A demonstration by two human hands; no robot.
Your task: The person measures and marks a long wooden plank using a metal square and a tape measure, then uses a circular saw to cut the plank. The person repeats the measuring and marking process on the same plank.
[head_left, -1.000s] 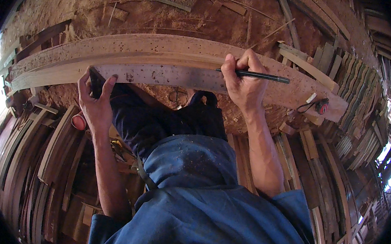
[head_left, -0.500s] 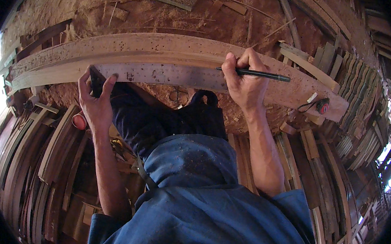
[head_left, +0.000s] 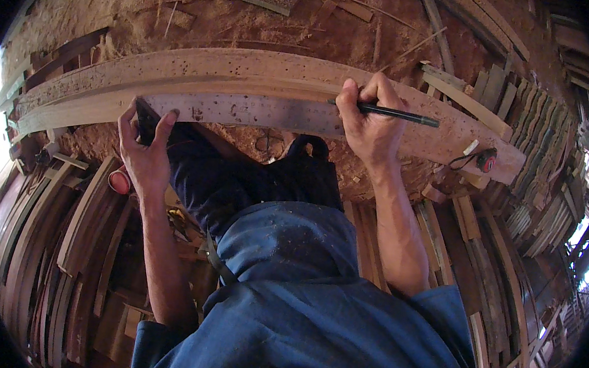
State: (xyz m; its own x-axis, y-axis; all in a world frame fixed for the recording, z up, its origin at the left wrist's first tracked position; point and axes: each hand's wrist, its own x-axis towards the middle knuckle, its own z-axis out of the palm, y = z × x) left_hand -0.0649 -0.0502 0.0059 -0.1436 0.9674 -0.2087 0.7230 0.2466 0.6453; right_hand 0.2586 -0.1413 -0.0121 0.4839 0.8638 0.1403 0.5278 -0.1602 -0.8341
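Observation:
A long wooden plank (head_left: 276, 68) with small dark holes lies crosswise in front of me. Along its near edge rests the metal blade of a try square (head_left: 245, 111), marked with a scale. My left hand (head_left: 148, 131) grips the square's black stock, thumb on one side and fingers on the other. Between thumb and fingers of my right hand (head_left: 374, 121) is a dark pencil (head_left: 410, 116), its point to the left, by the blade's upper edge near its right end. My right hand rests at the plank, covering part of the blade's end.
A red and black tape measure (head_left: 485, 159) sits on the plank's right end. Stacked boards (head_left: 72, 236) stand near on the left, and more timber (head_left: 486, 247) on the right. Beyond the plank are sawdust and offcuts (head_left: 349, 10). A red round object (head_left: 120, 181) lies below my left hand.
The pencil and my right hand have shifted very slightly to the right. My left hand and the try square look unmoved.

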